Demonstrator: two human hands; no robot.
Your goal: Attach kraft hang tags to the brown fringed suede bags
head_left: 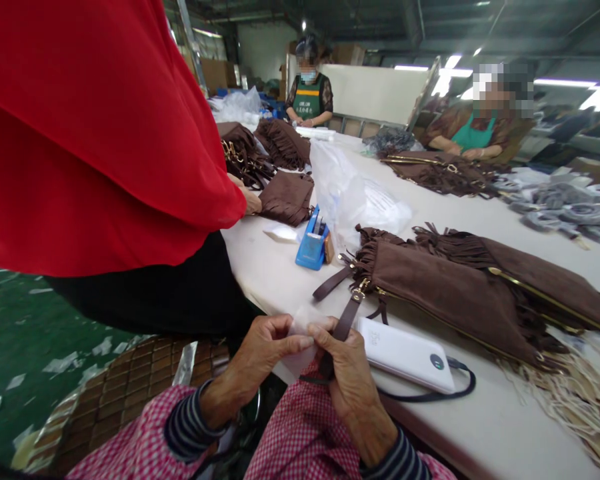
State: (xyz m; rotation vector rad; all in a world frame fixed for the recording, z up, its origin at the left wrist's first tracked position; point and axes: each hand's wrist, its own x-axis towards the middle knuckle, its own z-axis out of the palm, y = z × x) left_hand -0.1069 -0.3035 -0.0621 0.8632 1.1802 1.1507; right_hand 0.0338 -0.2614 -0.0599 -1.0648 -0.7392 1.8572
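Observation:
My left hand and my right hand meet at the table's near edge. Both pinch a small piece of translucent white paper around a brown strap. The strap leads up to a brown suede fringed bag lying flat on the white table. The fingers of both hands are closed on the paper and strap. A white power bank with a black cable lies just right of my right hand.
A person in a red top stands close at left, one hand on more brown bags. A blue holder and clear plastic bags sit mid-table. Two other workers are at the far end. Cream cords pile at right.

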